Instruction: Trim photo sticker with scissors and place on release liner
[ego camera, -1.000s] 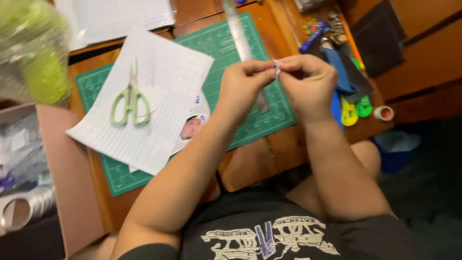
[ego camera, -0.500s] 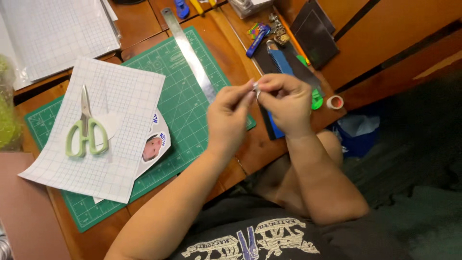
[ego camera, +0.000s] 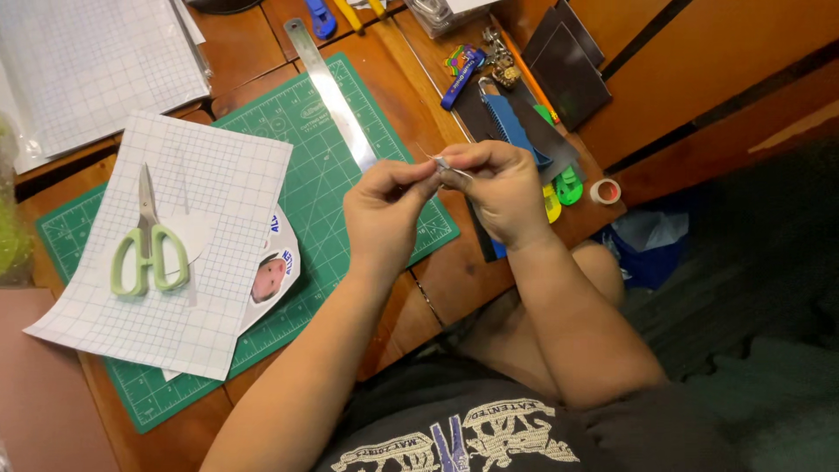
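I have my left hand (ego camera: 384, 210) and right hand (ego camera: 498, 188) raised together above the right edge of the green cutting mat (ego camera: 350, 149), fingertips of both pinched shut on one tiny pale piece (ego camera: 443, 163) between them; it is too small for me to tell what it is. Held this lightly and clear of the worktop (ego camera: 437, 280), I judge it could slip from my fingers and drop off the near edge into my lap, or get lost on the mat. The green scissors (ego camera: 149, 253) lie on the grid paper (ego camera: 218, 218) toward the left, the steel ruler (ego camera: 332, 96) just beyond my hands.
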